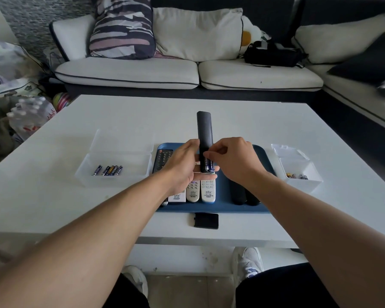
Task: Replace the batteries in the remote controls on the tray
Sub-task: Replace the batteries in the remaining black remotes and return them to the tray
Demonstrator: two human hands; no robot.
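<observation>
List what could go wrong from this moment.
1. The long black remote, held above the blue tray by the left hand, has an open battery bay; the right hand could fumble a blue battery.
2. The black battery cover near the table edge could be knocked off.

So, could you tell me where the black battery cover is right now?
The battery cover lies flat on the white table, just in front of the blue tray's near edge.
</observation>
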